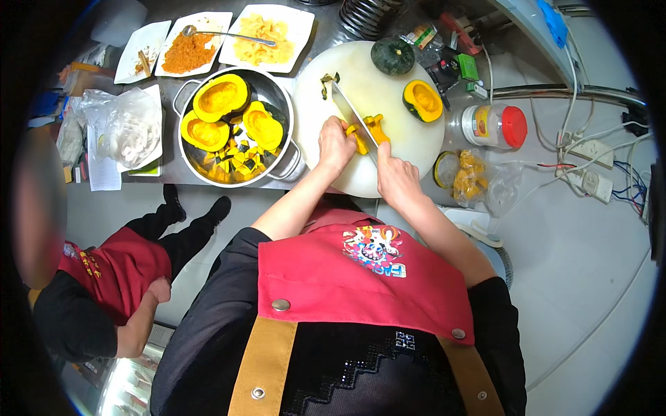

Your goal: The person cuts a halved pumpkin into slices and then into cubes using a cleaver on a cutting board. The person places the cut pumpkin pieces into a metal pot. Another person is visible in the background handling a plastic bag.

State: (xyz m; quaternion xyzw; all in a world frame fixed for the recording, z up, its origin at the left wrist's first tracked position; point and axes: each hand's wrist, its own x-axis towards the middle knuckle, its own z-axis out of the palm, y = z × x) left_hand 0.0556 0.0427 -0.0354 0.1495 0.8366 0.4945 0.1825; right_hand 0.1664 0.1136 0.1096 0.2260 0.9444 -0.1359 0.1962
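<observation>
A kitchen knife (355, 111) is gripped by its handle in my right hand (398, 174), its blade slanting away to the upper left. The blade stands between cut pieces of yellow-fleshed pumpkin (375, 127) on a round white cutting board (333, 156). My left hand (335, 141) presses its fingers on the pumpkin chunk (359, 140) to the left of the blade. Dark green peel scraps (328, 86) lie by the knife tip. Farther back on the board are a whole green pumpkin (393, 57) and a pumpkin half (422, 100), cut face up.
Left of the board, a steel pot (183, 161) holds pumpkin halves and diced pumpkin. White plates (302, 21) of food stand behind it. To the right are a red-lidded plastic jar (491, 126), a bag of yellow pieces (471, 177) and power strips (590, 151). Another person (119, 270) stands at left.
</observation>
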